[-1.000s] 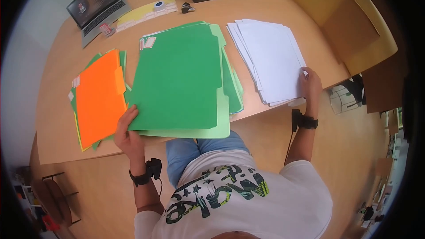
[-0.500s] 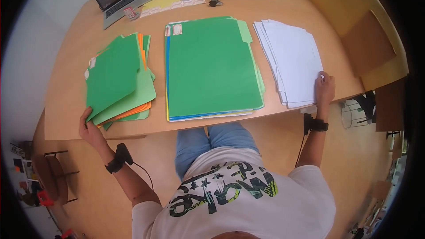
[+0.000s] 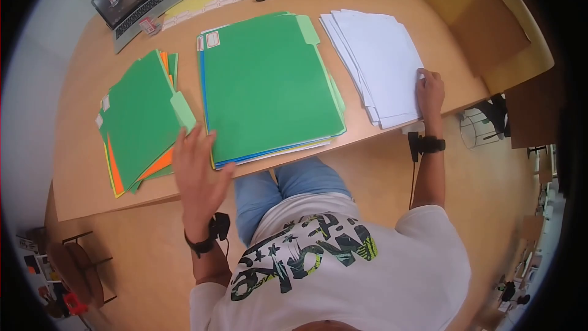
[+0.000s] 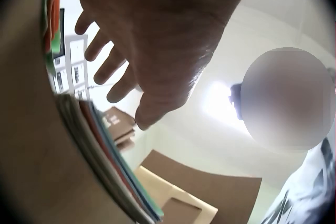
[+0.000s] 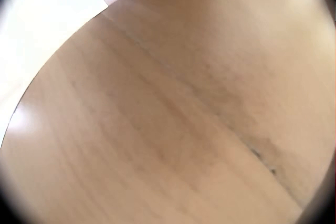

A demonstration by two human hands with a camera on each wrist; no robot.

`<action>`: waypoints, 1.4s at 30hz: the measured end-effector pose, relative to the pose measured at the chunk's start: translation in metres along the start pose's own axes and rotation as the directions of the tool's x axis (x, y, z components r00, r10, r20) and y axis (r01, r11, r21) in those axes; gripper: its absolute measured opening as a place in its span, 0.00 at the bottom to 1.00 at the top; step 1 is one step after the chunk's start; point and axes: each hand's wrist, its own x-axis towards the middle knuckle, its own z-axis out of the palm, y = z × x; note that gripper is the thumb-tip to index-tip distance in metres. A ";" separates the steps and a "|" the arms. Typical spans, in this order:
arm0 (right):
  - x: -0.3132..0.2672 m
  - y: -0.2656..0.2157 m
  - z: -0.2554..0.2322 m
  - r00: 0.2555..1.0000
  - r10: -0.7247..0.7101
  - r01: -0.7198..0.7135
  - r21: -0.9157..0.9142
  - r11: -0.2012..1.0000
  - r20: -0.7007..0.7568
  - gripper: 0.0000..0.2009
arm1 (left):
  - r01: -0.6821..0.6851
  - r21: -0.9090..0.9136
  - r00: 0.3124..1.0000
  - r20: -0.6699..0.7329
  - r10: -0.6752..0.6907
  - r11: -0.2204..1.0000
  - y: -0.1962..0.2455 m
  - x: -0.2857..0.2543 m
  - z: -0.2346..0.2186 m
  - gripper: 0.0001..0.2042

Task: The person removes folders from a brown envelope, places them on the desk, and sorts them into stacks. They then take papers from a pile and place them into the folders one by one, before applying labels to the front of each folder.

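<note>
Near front edge of surface [image 3: 79,190], head view: three stacks, set apart, probably so groups don't mix. Left folder pile [image 3: 138,116] by left corner, askew; middle folder stack [image 3: 266,83] squarer; white papers [image 3: 380,64] toward right edge. Folders per stack: can't count. Two hands, well apart: left hand [image 3: 199,168] fingers spread, holding nothing, near gap between folder stacks; right hand [image 3: 430,93] curled at papers' right side, maybe steadying; pinch can't be told.

Left wrist: five digits splayed.

Right wrist: mostly wood-toned area, grip not shown.
</note>
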 end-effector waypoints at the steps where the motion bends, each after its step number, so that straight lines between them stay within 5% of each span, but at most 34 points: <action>1: 0.002 -0.001 0.001 1.000 -0.006 0.006 0.012 1.000 -0.011 0.12 | 0.011 -0.026 1.000 0.025 -0.010 1.000 0.005 0.004 0.008 0.27; 9: 0.011 0.003 0.006 0.998 -0.062 0.063 0.070 0.996 -0.018 0.12 | 0.050 -0.110 0.998 0.044 -0.046 0.993 0.014 0.009 0.027 0.26; 12: 0.014 -0.014 -0.008 0.971 -0.131 0.126 -0.040 0.991 -0.198 0.10 | 0.067 -0.127 0.997 0.050 -0.061 0.990 0.015 0.017 0.023 0.23; 13: 0.011 -0.031 -0.023 0.981 -0.055 0.084 0.155 0.984 -0.186 0.10 | 0.068 -0.128 0.997 0.053 -0.062 0.989 0.015 0.018 0.023 0.21; 16: -0.013 -0.088 -0.063 0.997 0.074 -0.079 0.649 0.756 0.036 0.10 | 0.007 -0.119 1.000 0.023 -0.004 0.993 0.005 0.018 0.024 0.14; 19: -0.031 -0.128 -0.073 0.875 -0.190 -0.312 0.819 0.481 0.445 0.10 | -0.009 -0.151 0.998 -0.058 0.000 0.988 0.002 0.013 0.037 0.08; 21: -0.041 -0.160 -0.076 0.777 -0.336 -0.426 0.838 0.340 0.532 0.11 | -0.019 -0.114 0.992 -0.123 0.005 0.993 0.003 0.013 0.039 0.07; 26: -0.026 -0.192 -0.080 0.641 -0.383 -0.275 0.665 0.694 0.665 0.19 | -0.013 -0.065 0.980 -0.201 0.000 0.998 0.001 0.006 0.042 0.05; 30: -0.011 -0.215 -0.088 0.553 -0.350 -0.155 0.506 0.848 0.756 0.22 | -0.012 -0.066 0.968 -0.253 -0.005 0.998 -0.001 0.001 0.045 0.05; 33: -0.019 -0.223 -0.074 0.603 -0.420 0.058 0.489 0.871 0.678 0.23 | -0.018 -0.100 0.958 -0.287 -0.011 0.995 0.001 0.000 0.046 0.05; 39: -0.038 -0.236 -0.074 0.803 -0.257 0.021 0.406 0.914 0.537 0.32 | -0.024 -0.110 0.950 -0.313 -0.012 0.994 0.000 -0.001 0.048 0.05; 42: -0.041 -0.237 -0.068 0.842 -0.294 -0.025 0.576 0.817 0.453 0.38 | -0.029 -0.118 0.950 -0.312 -0.009 0.993 -0.001 -0.003 0.047 0.06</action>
